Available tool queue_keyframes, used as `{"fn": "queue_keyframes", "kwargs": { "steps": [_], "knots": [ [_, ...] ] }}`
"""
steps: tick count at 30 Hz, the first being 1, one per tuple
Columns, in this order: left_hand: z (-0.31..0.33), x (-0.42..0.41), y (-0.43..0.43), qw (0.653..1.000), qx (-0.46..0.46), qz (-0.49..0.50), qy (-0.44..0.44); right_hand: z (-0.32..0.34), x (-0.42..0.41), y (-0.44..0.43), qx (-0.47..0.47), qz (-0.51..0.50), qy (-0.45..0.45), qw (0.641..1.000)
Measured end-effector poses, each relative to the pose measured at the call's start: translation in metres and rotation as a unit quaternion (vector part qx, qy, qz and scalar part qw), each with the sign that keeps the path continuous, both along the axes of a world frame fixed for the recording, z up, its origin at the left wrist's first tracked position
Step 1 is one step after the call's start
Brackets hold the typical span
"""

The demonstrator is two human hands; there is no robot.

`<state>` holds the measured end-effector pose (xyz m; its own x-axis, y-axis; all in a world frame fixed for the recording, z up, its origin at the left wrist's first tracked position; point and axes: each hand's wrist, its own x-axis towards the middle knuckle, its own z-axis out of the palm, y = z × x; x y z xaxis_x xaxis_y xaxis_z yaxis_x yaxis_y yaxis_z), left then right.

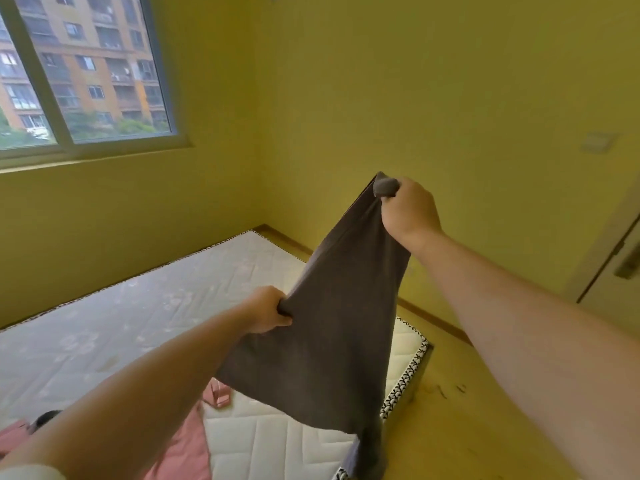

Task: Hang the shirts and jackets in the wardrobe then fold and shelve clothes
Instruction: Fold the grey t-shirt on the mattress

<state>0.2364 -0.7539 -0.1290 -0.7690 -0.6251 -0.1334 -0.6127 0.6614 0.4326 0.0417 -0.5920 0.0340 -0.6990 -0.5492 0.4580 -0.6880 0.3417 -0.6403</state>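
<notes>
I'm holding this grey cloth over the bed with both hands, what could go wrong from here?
The grey garment is held only by small bunches in the right hand and left hand; either bunch could slip. Its tail hangs low by the mattress edge and might drag on the floor.

Your grey garment [332,323] hides a stretch of the right edge of the mattress [138,323], and its lower end runs off the bottom edge, so you cannot tell what kind it is. Your left forearm [138,393] covers much of the pink cloth [187,445] and a dark thing [46,418] near left. The door [609,271] is cut off at right.
</notes>
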Motion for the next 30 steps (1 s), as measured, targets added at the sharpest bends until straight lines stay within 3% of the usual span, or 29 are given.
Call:
{"fn": "queue_keyframes", "kwargs": {
  "steps": [3, 7, 9, 11, 14, 16, 17, 20, 23, 25, 27, 30],
  "knots": [
    [0.014, 0.008, -0.025, 0.997, -0.059, 0.013, -0.044, -0.002, -0.009, 0.016, -0.008, -0.066, 0.01, 0.998],
    [0.055, 0.0, -0.046, 0.974, -0.124, 0.11, 0.155, -0.004, -0.022, 0.029, 0.083, -0.146, 0.026, 0.985],
    [0.072, -0.005, -0.051, 0.969, -0.143, 0.111, 0.171, -0.007, -0.024, 0.031, 0.168, -0.136, -0.015, 0.976],
    [0.082, -0.008, -0.055, 0.97, -0.169, 0.084, 0.154, -0.016, -0.026, 0.027, 0.189, -0.1, -0.069, 0.974],
    [0.094, -0.007, -0.064, 0.965, -0.174, 0.075, 0.179, -0.036, -0.026, 0.013, 0.04, -0.068, -0.268, 0.96],
    [0.098, -0.002, -0.075, 0.974, -0.185, 0.044, 0.122, -0.047, -0.027, 0.003, -0.041, -0.061, -0.342, 0.937],
    [0.099, 0.002, -0.082, 0.976, -0.196, 0.033, 0.095, -0.053, -0.029, -0.003, -0.039, -0.054, -0.324, 0.944],
    [0.103, 0.011, -0.108, 0.968, -0.227, 0.05, 0.098, -0.062, -0.031, -0.017, 0.062, 0.004, -0.153, 0.986],
    [0.102, 0.015, -0.132, 0.96, -0.243, 0.089, 0.106, -0.068, -0.027, -0.03, 0.192, 0.084, -0.036, 0.977],
    [0.099, 0.016, -0.144, 0.95, -0.283, 0.097, 0.087, -0.073, -0.024, -0.041, 0.283, 0.063, 0.058, 0.955],
    [0.096, 0.015, -0.152, 0.94, -0.323, 0.099, 0.048, -0.078, -0.022, -0.053, 0.308, -0.003, 0.131, 0.942],
    [0.089, 0.013, -0.164, 0.943, -0.318, 0.1, 0.021, -0.082, -0.022, -0.069, 0.321, -0.095, 0.157, 0.929]
  ]
}}
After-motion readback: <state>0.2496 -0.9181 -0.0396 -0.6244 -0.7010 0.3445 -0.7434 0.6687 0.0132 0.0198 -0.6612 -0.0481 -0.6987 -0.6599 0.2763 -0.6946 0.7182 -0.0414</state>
